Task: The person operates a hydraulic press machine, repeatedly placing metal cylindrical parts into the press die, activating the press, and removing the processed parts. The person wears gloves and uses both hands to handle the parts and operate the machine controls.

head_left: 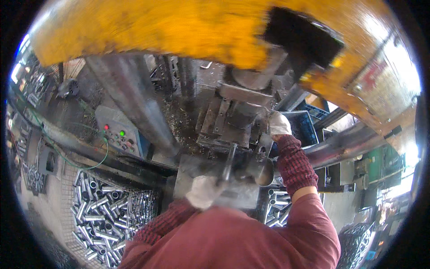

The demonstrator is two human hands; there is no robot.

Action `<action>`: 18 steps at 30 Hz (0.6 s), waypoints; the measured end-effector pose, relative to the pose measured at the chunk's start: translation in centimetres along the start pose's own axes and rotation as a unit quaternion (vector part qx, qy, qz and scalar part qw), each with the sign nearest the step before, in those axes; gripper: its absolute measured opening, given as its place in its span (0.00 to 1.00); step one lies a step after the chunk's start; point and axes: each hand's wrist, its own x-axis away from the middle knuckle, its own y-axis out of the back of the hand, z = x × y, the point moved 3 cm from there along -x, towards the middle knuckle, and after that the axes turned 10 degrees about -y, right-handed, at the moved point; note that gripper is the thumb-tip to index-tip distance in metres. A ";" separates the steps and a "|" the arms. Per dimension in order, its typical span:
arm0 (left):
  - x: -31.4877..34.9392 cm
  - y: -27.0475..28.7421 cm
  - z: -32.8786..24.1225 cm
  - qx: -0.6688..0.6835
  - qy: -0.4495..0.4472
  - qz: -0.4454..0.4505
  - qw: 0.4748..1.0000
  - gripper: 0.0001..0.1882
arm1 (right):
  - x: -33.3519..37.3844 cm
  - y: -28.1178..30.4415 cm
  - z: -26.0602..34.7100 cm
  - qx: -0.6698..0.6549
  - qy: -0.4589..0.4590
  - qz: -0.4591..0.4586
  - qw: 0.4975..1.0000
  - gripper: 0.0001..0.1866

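Note:
My left hand (pixel 201 192), in a white glove, is smeared by motion over the flat metal plate (pixel 188 167) at the front of the press. Close to its fingers a shiny metal tube (pixel 230 161) slants up toward the die block; whether the hand grips it is unclear. Farther forward and right, my right hand (pixel 280 124), also white-gloved, has its fingers curled beside the die block (pixel 240 117). What it holds, if anything, is hidden. Just below that hand is a grey metal piece (pixel 264 147), and a round metal cup-like part (pixel 265 173) lies nearer me.
The yellow press frame (pixel 179 31) spans overhead. A wire basket (pixel 130 201) of cut metal tubes (pixel 101 217) stands left, with more tubes (pixel 278 204) at right. A control box (pixel 118 130) with lit buttons stands left; a blue crate (pixel 302 127) sits behind my right hand.

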 end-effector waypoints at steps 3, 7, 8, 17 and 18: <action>-0.2 0.4 -0.3 -0.030 -0.025 0.009 0.999 0.19 | 0.4 0.0 0.4 0.032 0.059 -0.018 0.998 0.20; -0.4 1.0 -0.7 0.015 -0.013 0.015 1.000 0.20 | 0.2 -1.0 0.2 -0.147 0.018 0.044 0.988 0.20; -0.5 1.1 -0.7 0.025 -0.016 0.034 0.999 0.18 | 0.3 -1.2 0.1 -0.126 0.010 0.040 0.991 0.20; -0.5 0.9 -0.9 -0.007 -0.006 0.000 1.000 0.17 | -1.9 -3.0 -2.1 0.038 0.055 -0.021 0.998 0.22; -0.5 0.8 -0.8 0.003 0.003 0.030 1.000 0.17 | -2.2 -3.5 -1.9 0.064 0.107 -0.061 0.990 0.20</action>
